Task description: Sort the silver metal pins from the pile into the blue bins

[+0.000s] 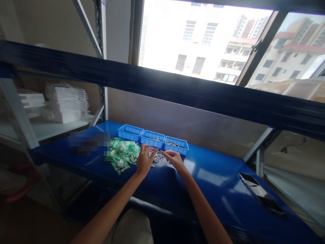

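Observation:
A loose pile of small silvery metal pieces (159, 156), thin like pins or screws, lies on the blue table between my hands. My left hand (145, 159) is at the pile's left side, thumb and fingertips drawn together; whatever they pinch is too small to make out. Over the right side of the pile, my right hand (174, 158) has its thumb and forefinger closed, and I cannot make out what is between them. Just left of my left hand lie green-tinted plastic bags (124, 152) with small parts inside.
Behind the pile stand three blue bins: the left bin (130, 133), the middle bin (152, 143) and the right bin (176, 149); small metal pieces lie in the middle and right ones. A phone (260, 193) rests on the table (210, 183) at right. A blue beam (162, 86) crosses ahead.

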`<action>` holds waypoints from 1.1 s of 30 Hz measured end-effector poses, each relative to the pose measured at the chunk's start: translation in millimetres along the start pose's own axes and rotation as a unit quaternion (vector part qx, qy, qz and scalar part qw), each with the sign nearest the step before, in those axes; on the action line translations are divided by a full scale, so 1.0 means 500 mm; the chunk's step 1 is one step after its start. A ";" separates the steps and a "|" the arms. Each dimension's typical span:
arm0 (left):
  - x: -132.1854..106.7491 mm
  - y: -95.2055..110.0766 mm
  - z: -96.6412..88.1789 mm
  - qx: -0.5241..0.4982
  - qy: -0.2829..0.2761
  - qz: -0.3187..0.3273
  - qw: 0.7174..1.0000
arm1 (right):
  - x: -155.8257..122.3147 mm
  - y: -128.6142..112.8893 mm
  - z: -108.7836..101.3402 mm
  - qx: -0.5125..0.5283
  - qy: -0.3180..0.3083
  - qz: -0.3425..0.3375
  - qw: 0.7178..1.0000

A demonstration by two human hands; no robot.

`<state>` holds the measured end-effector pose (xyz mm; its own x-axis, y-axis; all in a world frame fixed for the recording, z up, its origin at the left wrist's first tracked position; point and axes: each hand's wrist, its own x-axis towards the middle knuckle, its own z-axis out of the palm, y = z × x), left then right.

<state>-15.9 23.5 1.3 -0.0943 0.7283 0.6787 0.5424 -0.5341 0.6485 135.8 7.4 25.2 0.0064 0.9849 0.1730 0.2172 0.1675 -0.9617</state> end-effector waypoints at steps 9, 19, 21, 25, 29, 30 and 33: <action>-0.010 0.006 0.006 0.042 -0.122 0.056 0.990 | 0.005 0.010 -0.005 0.035 0.006 -0.006 0.999; -0.010 0.012 0.005 0.058 -0.105 0.072 0.990 | 0.016 0.029 -0.015 -0.014 0.045 0.016 0.999; -0.008 0.009 0.003 0.047 -0.075 0.066 0.994 | 0.018 0.038 -0.015 -0.029 0.026 0.010 0.999; -0.008 0.006 0.002 0.036 -0.047 0.074 0.996 | 0.018 0.046 -0.012 -0.036 -0.018 0.002 0.999; -0.010 0.010 0.002 0.040 -0.061 0.124 0.990 | 0.015 0.042 -0.010 -0.017 -0.011 0.023 1.000; -0.012 0.011 0.002 0.043 -0.068 0.138 0.987 | 0.014 0.040 -0.009 -0.007 -0.010 0.029 0.999; -0.015 0.011 0.004 0.057 -0.089 0.170 0.980 | 0.013 0.037 -0.009 0.030 -0.019 0.043 0.998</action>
<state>-10.5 16.0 -0.7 0.2502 0.5847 0.7717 0.6077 -0.7153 0.3450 144.1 16.8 9.6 -0.0155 0.9964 0.0828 0.1590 0.0843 -0.9837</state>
